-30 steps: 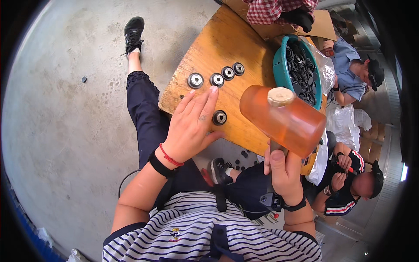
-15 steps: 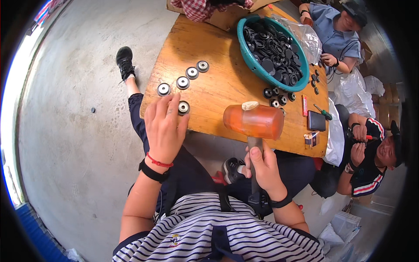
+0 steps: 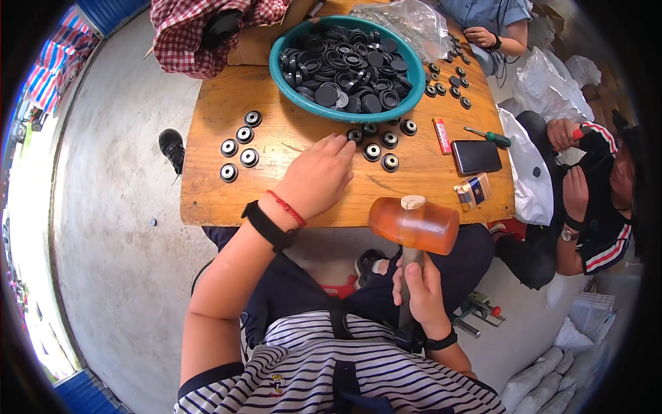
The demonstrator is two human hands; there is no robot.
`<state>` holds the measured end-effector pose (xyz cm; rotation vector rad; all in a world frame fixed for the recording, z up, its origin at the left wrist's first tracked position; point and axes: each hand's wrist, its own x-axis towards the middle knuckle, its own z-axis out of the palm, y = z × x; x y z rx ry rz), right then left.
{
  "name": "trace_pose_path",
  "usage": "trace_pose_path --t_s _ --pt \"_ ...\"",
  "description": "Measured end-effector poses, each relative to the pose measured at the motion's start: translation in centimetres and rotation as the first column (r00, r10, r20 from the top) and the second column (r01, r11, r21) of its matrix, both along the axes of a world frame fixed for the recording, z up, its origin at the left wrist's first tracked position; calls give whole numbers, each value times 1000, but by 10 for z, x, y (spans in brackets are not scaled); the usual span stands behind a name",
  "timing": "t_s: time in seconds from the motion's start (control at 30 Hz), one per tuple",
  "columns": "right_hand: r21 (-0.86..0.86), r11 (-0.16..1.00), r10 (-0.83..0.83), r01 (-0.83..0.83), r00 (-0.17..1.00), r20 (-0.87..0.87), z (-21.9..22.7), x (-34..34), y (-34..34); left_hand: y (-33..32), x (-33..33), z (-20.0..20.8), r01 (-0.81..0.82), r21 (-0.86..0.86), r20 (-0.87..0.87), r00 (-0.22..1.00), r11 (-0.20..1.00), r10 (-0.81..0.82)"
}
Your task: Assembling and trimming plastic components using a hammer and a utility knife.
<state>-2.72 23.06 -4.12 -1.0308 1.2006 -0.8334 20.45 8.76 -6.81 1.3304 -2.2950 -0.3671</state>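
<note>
My left hand (image 3: pixel 318 174) stretches over the wooden table, fingers extended, its fingertips at a round black part with a metal centre (image 3: pixel 354 135). Whether they pinch it is hard to see. Several like parts stand around there, such as one nearer the front (image 3: pixel 390 162). My right hand (image 3: pixel 422 293) is wrapped round the handle of a mallet (image 3: pixel 415 226) with a translucent orange head, held upright in front of the table's front edge. Left of my left hand, several more of these parts (image 3: pixel 249 157) sit in a loose cluster.
A teal basin (image 3: pixel 278 90) full of black caps stands at the back. On the right lie a red packet (image 3: pixel 442 136), a dark flat case (image 3: pixel 477 157), a screwdriver (image 3: pixel 488 136) and a small box (image 3: pixel 472 191). Two co-workers sit right; checked red cloth (image 3: pixel 181 34) is at back left.
My left hand has moved right, from the left cluster to the parts below the basin. The left cluster now includes the part that was beside my fingers. The mallet stays in my right hand.
</note>
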Motion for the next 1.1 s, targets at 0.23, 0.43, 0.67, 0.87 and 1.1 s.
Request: trace_pose_path --t_s 0.23,0.43,0.67,0.87,1.1 --pt "-50 999 17 -20 998 -56 6 4 7 1 -4 -34 41 -128 260 966 991 -6" --pt "9 989 145 -144 984 -107 5 34 -5 107 103 -22 -203 -76 80 975 976 209" --pt "110 867 488 -485 786 -378 6 127 -65 129 139 -55 -594 -157 -275 793 789 543" --pt "-65 703 425 -709 491 -761 21 196 -78 134 146 -77 -605 -168 -422 757 778 498" --pt "-259 835 364 -485 841 -401 52 192 -61 139 153 -81 -582 -180 -443 767 793 463"
